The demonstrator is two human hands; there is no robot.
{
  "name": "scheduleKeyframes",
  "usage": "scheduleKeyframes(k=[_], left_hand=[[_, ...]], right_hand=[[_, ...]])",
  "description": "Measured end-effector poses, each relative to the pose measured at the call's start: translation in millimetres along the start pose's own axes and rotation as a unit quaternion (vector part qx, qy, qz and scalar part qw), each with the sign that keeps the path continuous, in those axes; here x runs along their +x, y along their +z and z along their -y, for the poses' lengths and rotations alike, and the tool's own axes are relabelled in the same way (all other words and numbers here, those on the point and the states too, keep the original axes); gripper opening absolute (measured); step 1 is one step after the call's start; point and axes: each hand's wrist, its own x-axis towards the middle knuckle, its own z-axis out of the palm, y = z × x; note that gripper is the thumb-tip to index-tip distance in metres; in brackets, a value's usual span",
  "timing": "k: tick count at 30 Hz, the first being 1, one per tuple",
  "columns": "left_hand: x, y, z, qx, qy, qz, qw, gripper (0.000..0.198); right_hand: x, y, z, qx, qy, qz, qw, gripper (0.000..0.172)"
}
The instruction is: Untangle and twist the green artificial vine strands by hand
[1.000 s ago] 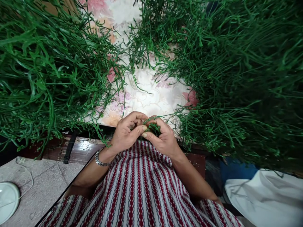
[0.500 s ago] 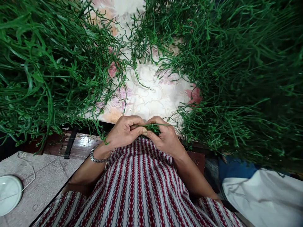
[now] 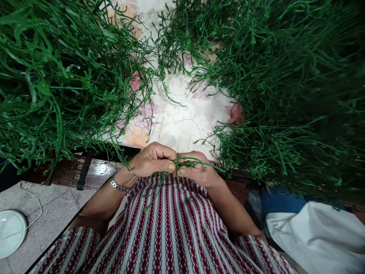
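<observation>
My left hand (image 3: 151,161) and my right hand (image 3: 196,171) meet just above my striped red-and-white garment (image 3: 173,228). Both are closed in a pinch on a small bunch of thin green stems (image 3: 186,164). One stem (image 3: 154,196) trails down from my left fingers over the garment. A metal bracelet (image 3: 118,185) circles my left wrist. A floral cloth (image 3: 176,114) lies just beyond my hands.
Big heaps of green stems rise on the left (image 3: 54,80) and on the right (image 3: 288,95) of the floral cloth. A white round lid (image 3: 10,232) lies on the grey floor at the lower left. White fabric (image 3: 316,236) sits at the lower right.
My hands have dropped a little toward my lap. The bunch now spreads sideways between the thumbs, and a stem hangs down over the garment.
</observation>
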Motion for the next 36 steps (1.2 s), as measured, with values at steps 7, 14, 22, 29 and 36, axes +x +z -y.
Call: scheduleKeyframes(k=[7,14,22,29,36], left_hand=[[-1.6,5.0,11.8,-0.095,-0.007,0.013,0.995,0.032],[-4.2,6.1,15.5,-0.115,0.014,0.033,0.993,0.031],[-6.9,7.3,14.4,-0.096,-0.017,0.025,0.995,0.035],[-6.7,9.9,19.6,-0.104,-0.018,0.006,0.994,0.037],[-6.4,7.4,10.7,0.138,0.088,-0.107,0.981,0.027]], right_hand=[[0.2,2.7,-8.7,0.176,0.011,0.04,0.983,0.03],[0.2,1.7,-16.3,0.181,0.024,0.086,0.979,0.037],[3.9,-1.2,-7.0,0.178,0.014,0.111,0.978,0.029],[4.6,-2.5,-6.6,0.173,-0.004,0.112,0.979,0.029],[0.2,-0.4,0.9,0.079,0.085,-0.035,0.993,0.03]])
